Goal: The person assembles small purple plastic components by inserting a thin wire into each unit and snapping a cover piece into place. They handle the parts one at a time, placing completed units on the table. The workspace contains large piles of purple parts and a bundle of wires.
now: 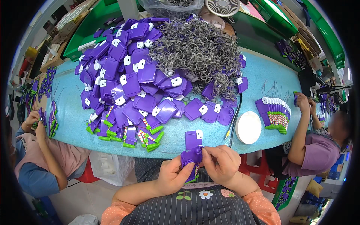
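Note:
Close to my body, my left hand [175,170] grips a purple plastic casing [190,155], thumb across its front. A green and striped end shows at its lower side. My right hand [222,163] has its fingertips pinched together at the casing's upper right edge; what small thing they hold there is hidden. Just beyond lies a flat purple shell [192,140] with a white corner, at the table's near edge. A large heap of purple shells [131,82] spreads left of centre, beside a tangled mound of grey cable coils [195,52].
Purple pieces with green ends [129,135] lie at the heap's near side. A white round lid [248,127] and a fanned row of assembled pieces [273,114] are to the right. A black cable [237,112] runs across the blue table [168,133]. Co-workers [315,150] sit on both sides.

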`<action>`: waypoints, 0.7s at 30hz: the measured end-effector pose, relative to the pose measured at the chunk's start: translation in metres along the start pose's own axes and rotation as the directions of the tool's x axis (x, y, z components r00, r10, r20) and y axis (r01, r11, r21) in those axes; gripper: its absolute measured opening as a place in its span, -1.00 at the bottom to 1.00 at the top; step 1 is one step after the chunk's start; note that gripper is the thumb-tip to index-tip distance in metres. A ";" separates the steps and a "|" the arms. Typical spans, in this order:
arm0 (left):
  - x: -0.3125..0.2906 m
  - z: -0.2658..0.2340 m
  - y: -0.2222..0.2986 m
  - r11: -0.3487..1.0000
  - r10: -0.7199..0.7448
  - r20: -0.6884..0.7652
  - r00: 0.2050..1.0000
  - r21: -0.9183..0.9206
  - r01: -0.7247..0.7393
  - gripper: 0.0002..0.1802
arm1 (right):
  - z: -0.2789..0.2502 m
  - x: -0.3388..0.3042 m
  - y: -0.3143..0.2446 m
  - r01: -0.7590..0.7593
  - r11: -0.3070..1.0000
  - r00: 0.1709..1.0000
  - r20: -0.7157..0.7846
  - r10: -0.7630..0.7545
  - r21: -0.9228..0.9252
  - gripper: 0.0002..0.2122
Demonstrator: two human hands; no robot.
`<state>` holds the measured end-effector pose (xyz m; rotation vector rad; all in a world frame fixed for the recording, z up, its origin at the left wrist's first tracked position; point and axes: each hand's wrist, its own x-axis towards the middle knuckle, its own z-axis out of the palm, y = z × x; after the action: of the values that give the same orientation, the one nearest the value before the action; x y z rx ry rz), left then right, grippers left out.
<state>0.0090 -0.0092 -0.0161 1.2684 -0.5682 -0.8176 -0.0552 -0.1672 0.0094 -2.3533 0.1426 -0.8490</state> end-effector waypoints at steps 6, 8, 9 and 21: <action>0.008 -0.003 0.012 0.689 0.276 0.181 0.944 0.648 -0.326 -0.63 | -0.009 0.005 -0.004 -0.350 0.866 0.936 0.165 0.311 0.356 -0.91; 0.012 -0.002 0.010 0.619 0.371 0.265 0.890 0.644 -0.450 -0.61 | -0.009 0.009 0.015 -0.404 0.798 0.872 0.451 0.189 0.448 -0.91; 0.014 -0.002 0.010 0.578 0.414 0.305 0.858 0.639 -0.507 -0.60 | -0.012 0.013 0.025 -0.440 0.757 0.811 0.575 0.105 0.483 -0.91; 0.003 -0.002 0.005 0.995 -0.094 -0.115 0.989 0.019 0.097 -0.69 | 0.002 -0.004 0.012 -0.517 0.607 0.848 0.459 0.266 0.603 -0.79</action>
<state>0.0131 -0.0100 -0.0113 1.3642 -0.4295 -0.8132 -0.0559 -0.1748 -0.0010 -1.5766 0.1591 -0.1979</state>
